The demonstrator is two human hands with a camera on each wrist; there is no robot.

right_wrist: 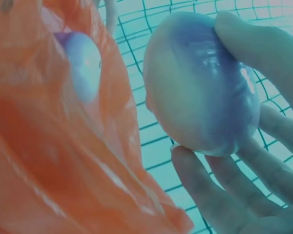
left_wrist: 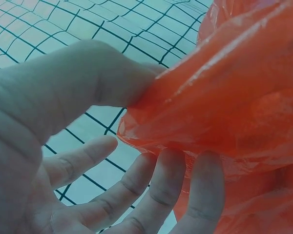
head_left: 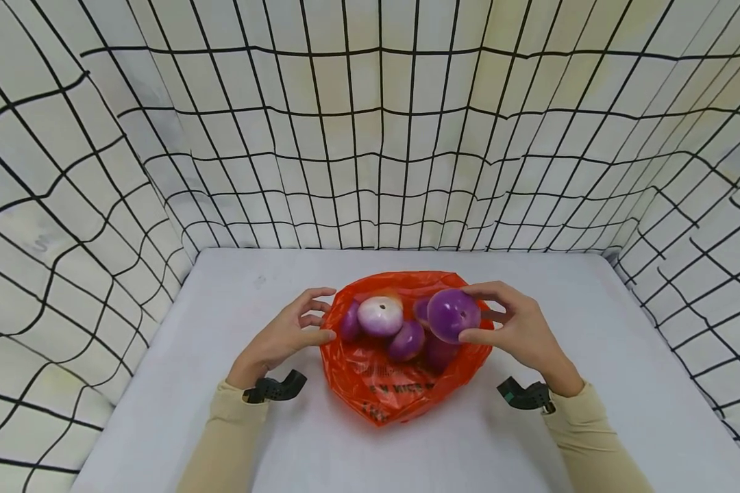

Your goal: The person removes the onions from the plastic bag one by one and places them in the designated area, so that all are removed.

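A red plastic bag (head_left: 370,404) stands with its mouth wide on the white table. Inside lie several glossy purple round vegetables (head_left: 405,341), one of them mostly white on top (head_left: 380,316). My left hand (head_left: 286,335) holds the bag's left rim between thumb and fingers; in the left wrist view the red film covers the thumb tip. Over the bag's right side, my right hand (head_left: 514,329) grips a large purple round vegetable (head_left: 453,315) between thumb and fingertips. In the right wrist view this vegetable (right_wrist: 200,87) looks egg-shaped, pale on one side and purple on the other.
A white table (head_left: 284,452) lies under the bag. Black grid netting (head_left: 379,137) over pale walls rises at the back and both sides. Each wrist wears a small black camera, the left one (head_left: 277,387) and the right one (head_left: 524,395), beside the bag.
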